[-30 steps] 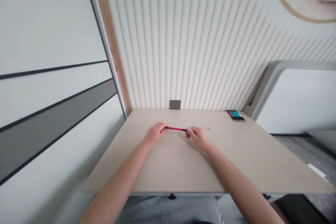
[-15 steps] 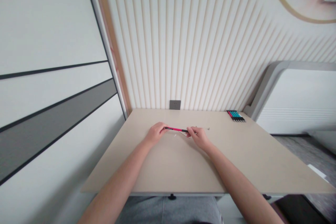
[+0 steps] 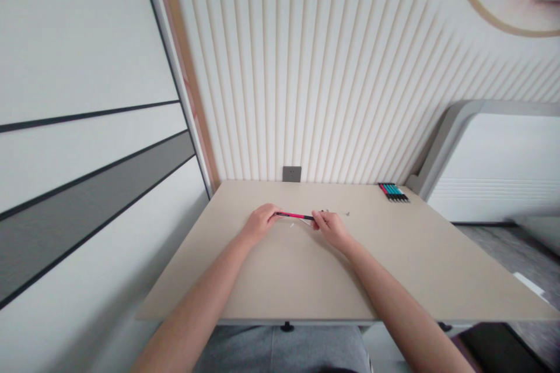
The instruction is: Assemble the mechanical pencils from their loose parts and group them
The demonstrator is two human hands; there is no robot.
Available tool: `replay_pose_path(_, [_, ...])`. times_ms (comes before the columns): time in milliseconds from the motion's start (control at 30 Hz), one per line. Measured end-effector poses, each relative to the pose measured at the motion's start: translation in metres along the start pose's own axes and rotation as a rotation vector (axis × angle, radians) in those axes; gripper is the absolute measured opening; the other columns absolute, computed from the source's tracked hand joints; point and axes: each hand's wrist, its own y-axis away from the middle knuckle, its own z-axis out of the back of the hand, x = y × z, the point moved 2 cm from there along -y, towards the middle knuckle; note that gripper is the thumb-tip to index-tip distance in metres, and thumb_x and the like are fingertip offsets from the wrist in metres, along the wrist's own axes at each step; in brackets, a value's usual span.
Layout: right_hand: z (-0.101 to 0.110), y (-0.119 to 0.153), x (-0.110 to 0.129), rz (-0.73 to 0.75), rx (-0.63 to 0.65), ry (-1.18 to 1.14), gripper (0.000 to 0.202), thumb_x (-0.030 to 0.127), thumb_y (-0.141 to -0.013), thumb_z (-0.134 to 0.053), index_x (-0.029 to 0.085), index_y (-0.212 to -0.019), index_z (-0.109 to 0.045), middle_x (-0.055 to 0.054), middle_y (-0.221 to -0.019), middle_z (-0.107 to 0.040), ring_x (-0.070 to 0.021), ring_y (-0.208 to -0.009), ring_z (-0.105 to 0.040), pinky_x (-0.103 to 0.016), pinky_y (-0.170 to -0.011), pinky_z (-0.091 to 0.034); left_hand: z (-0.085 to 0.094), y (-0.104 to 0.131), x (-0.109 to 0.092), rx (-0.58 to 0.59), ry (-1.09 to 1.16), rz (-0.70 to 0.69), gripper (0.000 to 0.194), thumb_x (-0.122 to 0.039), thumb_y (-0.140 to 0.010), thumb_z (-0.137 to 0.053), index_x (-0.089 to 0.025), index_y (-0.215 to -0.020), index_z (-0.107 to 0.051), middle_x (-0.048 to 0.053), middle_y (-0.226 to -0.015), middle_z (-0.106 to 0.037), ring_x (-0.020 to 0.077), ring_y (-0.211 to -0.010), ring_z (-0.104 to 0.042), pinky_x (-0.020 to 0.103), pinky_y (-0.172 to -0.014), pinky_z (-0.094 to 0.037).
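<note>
A slim pink pen with black ends point(image 3: 295, 215) lies level between my hands, just above the table. My left hand point(image 3: 262, 221) is closed on its left end. Around its right black end, the fingers of my right hand point(image 3: 328, 225) are closed too. A thin white piece point(image 3: 305, 222) shows under the pen, partly covered by my right hand. Several small bits lie close by, among them a pale sliver point(image 3: 292, 225) and a tiny part point(image 3: 347, 214) past my right hand; they are too small to name.
At the back right of the beige table point(image 3: 297, 280) lies a row of several pens point(image 3: 394, 193), teal and pink with black ends. A dark wall socket point(image 3: 291, 173) sits just above the back edge. A white cabinet point(image 3: 109, 245) borders the left side.
Both hands keep their hold on the pen and have hardly moved. The fingers of my right hand have shifted very slightly on its black end.
</note>
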Motion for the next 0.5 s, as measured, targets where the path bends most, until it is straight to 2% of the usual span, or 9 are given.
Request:
replay_pose_path(67, [0.000, 0.000, -0.002, -0.014, -0.012, -0.020, 0.053, 0.049, -0.098, -0.033, 0.020, -0.069, -0.066, -0.005, -0.064, -0.066, -0.0163, -0.060, -0.059, -0.029, -0.062, -0.045, 0.000, 0.000, 0.000, -0.001, -0.002, -0.018, 0.012, -0.026, -0.094, -0.053, -0.020, -0.098, -0.062, 0.004, -0.091, -0.067, 0.0172, -0.086, -0.063, 0.031, -0.078, -0.050])
replay_pose_path(133, [0.001, 0.001, 0.001, 0.027, -0.045, -0.022, 0.036, 0.048, -0.093, -0.045, 0.020, -0.091, -0.069, -0.005, -0.079, -0.069, -0.0172, -0.069, -0.060, -0.029, -0.067, -0.047, 0.001, 0.000, -0.001, -0.007, -0.003, -0.018, 0.012, -0.026, -0.094, -0.053, -0.020, -0.099, -0.062, 0.004, -0.091, -0.067, 0.0173, -0.086, -0.063, 0.031, -0.078, -0.050])
replay_pose_path(200, [0.002, 0.001, 0.006, 0.075, -0.067, -0.017, 0.032, 0.044, -0.087, -0.057, 0.021, -0.108, -0.065, -0.005, -0.093, -0.070, -0.0178, -0.078, -0.061, -0.030, -0.073, -0.047, 0.003, 0.000, -0.001, -0.008, -0.003, -0.002, 0.012, -0.026, -0.094, -0.052, -0.019, -0.100, -0.062, 0.004, -0.091, -0.067, 0.0171, -0.086, -0.063, 0.030, -0.076, -0.050])
replay_pose_path(267, [0.003, 0.002, 0.010, 0.088, -0.065, -0.008, 0.028, 0.041, -0.086, -0.060, 0.021, -0.105, -0.065, -0.005, -0.095, -0.070, -0.0178, -0.082, -0.060, -0.030, -0.075, -0.046, 0.004, 0.000, -0.001, -0.003, -0.008, 0.012, 0.012, -0.026, -0.094, -0.052, -0.019, -0.099, -0.062, 0.004, -0.091, -0.066, 0.0168, -0.085, -0.063, 0.029, -0.076, -0.050])
replay_pose_path(333, [0.004, 0.002, 0.013, 0.079, -0.044, 0.013, 0.021, 0.038, -0.089, -0.056, 0.021, -0.095, -0.067, -0.003, -0.088, -0.070, -0.0170, -0.079, -0.060, -0.028, -0.073, -0.045, 0.005, 0.000, -0.003, -0.005, -0.023, 0.006, 0.012, -0.026, -0.094, -0.052, -0.020, -0.099, -0.062, 0.004, -0.090, -0.066, 0.0169, -0.086, -0.062, 0.030, -0.077, -0.050])
replay_pose_path(500, [0.005, 0.001, 0.013, 0.070, 0.040, 0.043, 0.027, 0.035, -0.094, -0.047, 0.020, -0.085, -0.067, -0.001, -0.072, -0.069, -0.0143, -0.067, -0.060, -0.026, -0.065, -0.042, 0.005, -0.002, -0.006, -0.004, -0.055, -0.035, 0.012, -0.027, -0.094, -0.053, -0.020, -0.097, -0.062, 0.004, -0.088, -0.067, 0.0176, -0.086, -0.061, 0.031, -0.079, -0.050])
